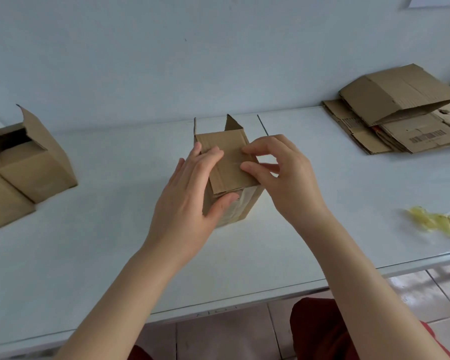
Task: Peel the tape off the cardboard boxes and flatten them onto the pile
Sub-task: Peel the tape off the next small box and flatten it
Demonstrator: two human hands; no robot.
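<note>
Standing upright near the middle of the worktop point(102, 242), the cardboard box point(229, 167) has one top flap folded flat over its opening and two others sticking up at its far side. A strip of clear tape point(240, 206) runs down its near face.

The left hand point(190, 188) holds the box at its top left edge, with the fingers laid fairly straight across the folded flap and the thumb pressed against the near face. The right hand point(283, 178) is curled, its forefinger and thumb tips set a little apart on the flap's right edge. Whether they pinch any tape there cannot be told.

At the worktop's far right corner lies the pile point(400, 126) of flattened cardboard, its topmost piece only half collapsed. Two opened boxes point(29, 162) sit at the left edge. A crumpled wad of yellowish tape point(439, 222) lies at the right edge, well apart from the box.
</note>
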